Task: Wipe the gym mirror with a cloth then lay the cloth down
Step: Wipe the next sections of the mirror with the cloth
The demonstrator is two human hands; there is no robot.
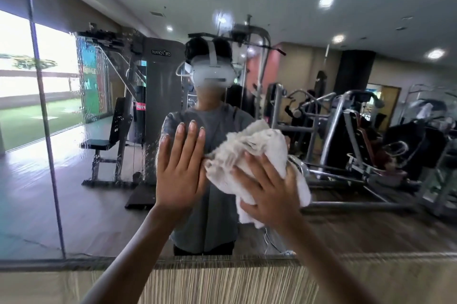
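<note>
Reflected: plain grey short-sleeved T-shirt [212, 217], dark trousers [202, 250], white box-fronted headset [212, 76] over the eyes, white strap [213, 52] running over the crown. A thin white cable [267, 238] hangs at the hip. Bare: left hand [180, 172], right hand [269, 187], both forearms [138, 242].

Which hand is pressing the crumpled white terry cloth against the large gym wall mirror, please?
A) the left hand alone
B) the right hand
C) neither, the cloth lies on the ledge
B: the right hand spreads its fingers over the crumpled white terry cloth and presses it to the large gym wall mirror, while the left hand is held flat beside it, fingers straight, holding nothing.
</note>
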